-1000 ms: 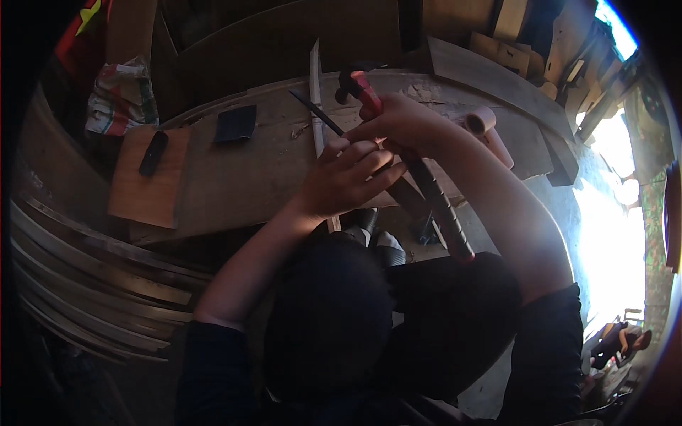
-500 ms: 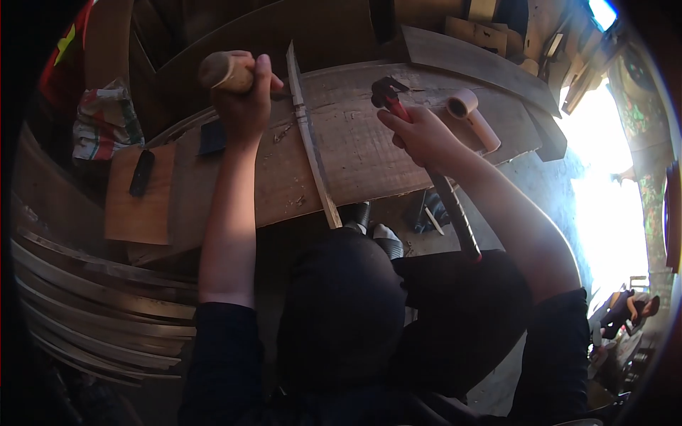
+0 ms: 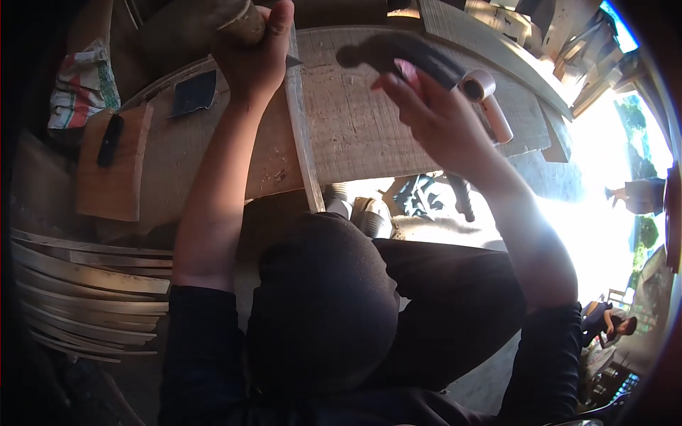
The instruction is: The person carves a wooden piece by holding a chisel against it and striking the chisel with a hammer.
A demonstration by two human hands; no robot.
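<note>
we see room to pass over the big board [image 3: 369, 142] at upper middle, hammer [image 3: 430, 60] above, wood strip [image 3: 301, 128] blocking left, pale rolls [image 3: 496, 119] blocking right

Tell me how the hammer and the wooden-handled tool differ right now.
The hammer is in the right hand; the wooden-handled tool is in the left hand. The hammer shows a dark head with some red below it, while the wooden-handled tool shows a tan handle end. The hammer looks blurred; the wooden-handled tool looks sharper. Both are held one-handed.
</note>
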